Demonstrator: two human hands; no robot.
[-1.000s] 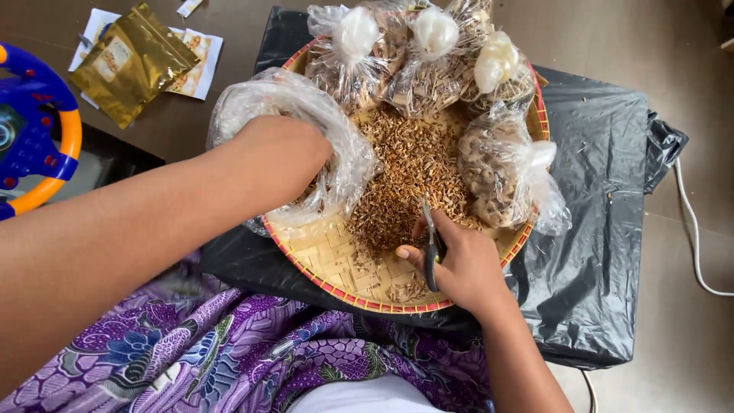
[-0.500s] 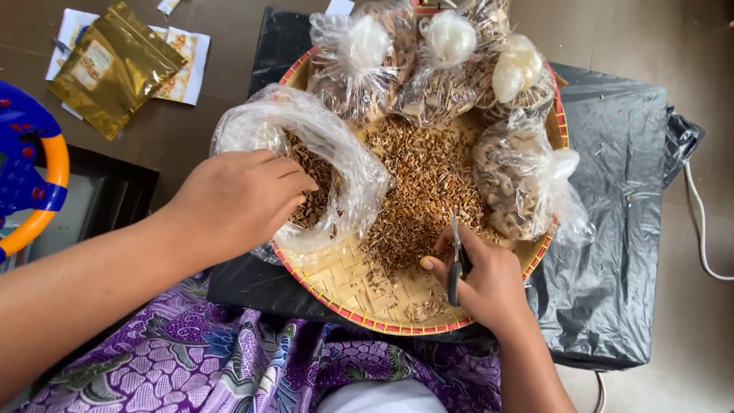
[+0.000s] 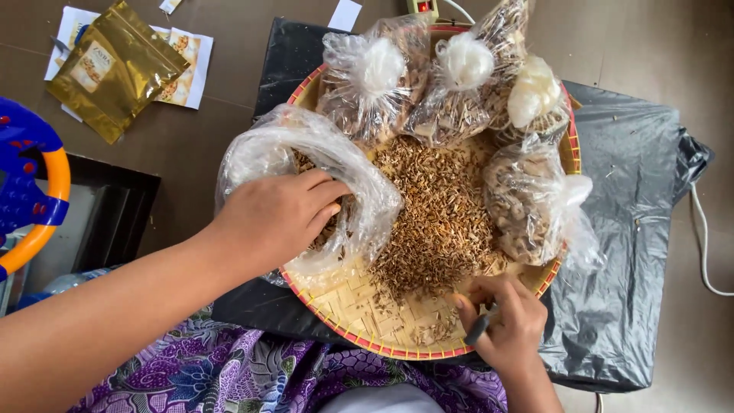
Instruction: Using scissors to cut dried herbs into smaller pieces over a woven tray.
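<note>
A round woven tray (image 3: 359, 313) with a red rim holds a heap of brown dried chips (image 3: 436, 214). My left hand (image 3: 279, 214) reaches into the mouth of an open clear plastic bag (image 3: 344, 164) lying on the tray's left side, fingers curled on the chips inside. My right hand (image 3: 505, 317) rests at the tray's near edge, closed around a thin dark tool (image 3: 480, 327). Several tied clear bags (image 3: 451, 84) of the same chips lie along the tray's far and right sides.
The tray sits on a black plastic sheet (image 3: 634, 199) on a brown floor. A gold pouch (image 3: 115, 65) on printed papers lies at the far left. A blue and orange toy wheel (image 3: 30, 195) is at the left edge, a white cable (image 3: 703, 237) at the right.
My left hand has pulled back toward me out of the bag, leaving only its fingers in the mouth. My right hand has curled tighter and moved slightly right along the tray's near edge.
</note>
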